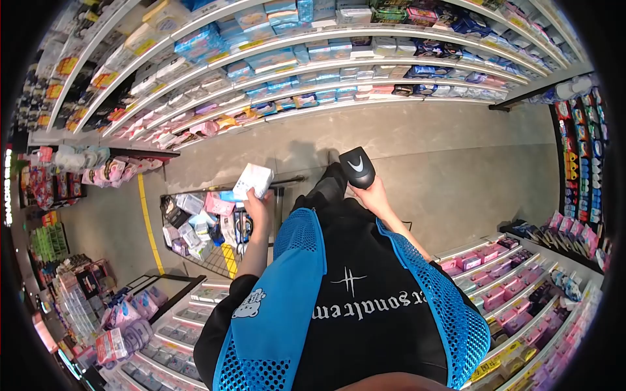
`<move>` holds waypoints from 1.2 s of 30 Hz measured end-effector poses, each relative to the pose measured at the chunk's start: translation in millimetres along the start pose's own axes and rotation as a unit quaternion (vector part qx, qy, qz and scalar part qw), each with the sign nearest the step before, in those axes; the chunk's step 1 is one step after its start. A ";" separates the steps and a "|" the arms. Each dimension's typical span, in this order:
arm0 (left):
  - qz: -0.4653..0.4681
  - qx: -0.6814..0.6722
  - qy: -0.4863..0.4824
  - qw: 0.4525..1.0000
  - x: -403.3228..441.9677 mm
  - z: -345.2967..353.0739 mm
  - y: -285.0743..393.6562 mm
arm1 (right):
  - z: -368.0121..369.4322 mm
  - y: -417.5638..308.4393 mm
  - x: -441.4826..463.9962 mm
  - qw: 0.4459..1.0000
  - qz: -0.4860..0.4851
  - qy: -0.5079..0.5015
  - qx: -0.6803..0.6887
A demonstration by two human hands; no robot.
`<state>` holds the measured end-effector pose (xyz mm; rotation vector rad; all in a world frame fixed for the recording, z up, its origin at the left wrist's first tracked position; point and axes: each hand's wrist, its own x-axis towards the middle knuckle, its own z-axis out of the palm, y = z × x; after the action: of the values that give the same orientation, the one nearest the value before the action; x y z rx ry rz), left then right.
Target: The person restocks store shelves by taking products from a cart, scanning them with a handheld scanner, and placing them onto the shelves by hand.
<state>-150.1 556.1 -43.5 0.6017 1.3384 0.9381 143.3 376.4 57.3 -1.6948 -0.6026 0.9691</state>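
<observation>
My left hand (255,203) is wrapped round a white square package (253,180) and holds it up beside the upper right corner of a wire cart (171,242). Various packages fill the cart, among them a pink one (219,204). In my right hand (372,195), to the right of my dark trouser legs, is a black handheld device (357,167) with a pale curved mark, possibly a scanner. The fingers of that hand are partly hidden behind the device.
Long shelves (287,73) of packaged goods run across the top. More shelves (482,267) stand at the lower right and lower left. A rack of hanging goods (579,156) is at the far right. Yellow tape (149,218) marks the floor left of the cart.
</observation>
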 end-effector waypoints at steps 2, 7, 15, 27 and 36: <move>0.109 0.064 0.024 0.992 -14.8 32.3 25.8 | -11.6 -9.7 23.1 1.000 0.001 0.008 -0.020; 0.101 0.052 -0.065 0.991 -10.9 129.7 81.3 | -46.5 -40.7 84.3 0.996 0.007 0.031 -0.083; -0.068 -0.049 -0.329 0.941 -25.1 314.9 158.5 | -83.2 -164.2 158.4 0.993 -0.087 0.084 -0.006; -0.168 -0.050 -0.381 0.908 -80.5 409.0 184.2 | -133.6 -214.4 180.8 0.968 -0.191 0.017 0.163; -0.220 -0.101 -0.366 0.899 -95.4 445.4 181.9 | -176.3 -216.0 196.7 0.979 -0.182 0.011 0.085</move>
<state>247.1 634.7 233.5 0.4001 0.6365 0.3943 412.2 506.1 222.4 -1.3807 -0.7627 0.7153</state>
